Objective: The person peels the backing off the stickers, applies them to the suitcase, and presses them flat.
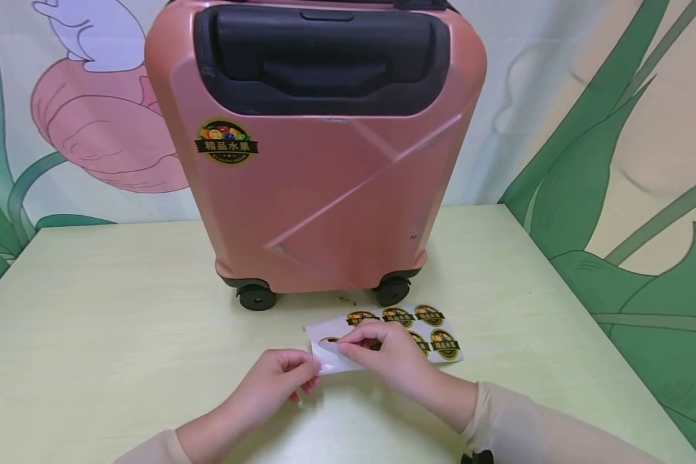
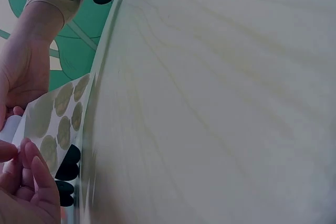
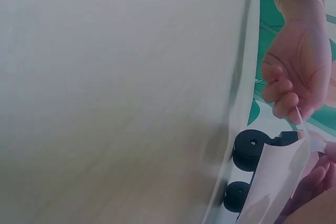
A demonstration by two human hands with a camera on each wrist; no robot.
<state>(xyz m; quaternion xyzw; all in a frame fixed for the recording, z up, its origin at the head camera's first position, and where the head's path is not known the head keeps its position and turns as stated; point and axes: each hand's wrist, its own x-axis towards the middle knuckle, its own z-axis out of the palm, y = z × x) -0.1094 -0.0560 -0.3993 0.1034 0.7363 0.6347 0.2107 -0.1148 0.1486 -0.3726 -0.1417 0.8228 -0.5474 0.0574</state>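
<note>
A white sheet (image 1: 338, 368) of round fruit stickers is held up at a slant in front of a pink suitcase (image 1: 336, 193). My left hand (image 1: 278, 379) pinches the sheet's near left corner between thumb and fingers. With thumb and forefinger, my right hand (image 1: 399, 359) pinches a sticker (image 1: 328, 345) at the sheet's left end, its edge curled up to show a pale back. The left wrist view shows the sheet's underside (image 2: 39, 116), with sticker outlines showing through. Several stickers on the right part lie flat, some behind my right hand.
The suitcase stands upright on the pale table (image 1: 122, 322) on black wheels (image 1: 258, 298). A matching sticker (image 1: 227, 143) is on its upper left front, below the black handle recess (image 1: 325, 61). Small dark bits (image 1: 347, 299) lie between the wheels. A painted backdrop (image 1: 609, 193) surrounds the table.
</note>
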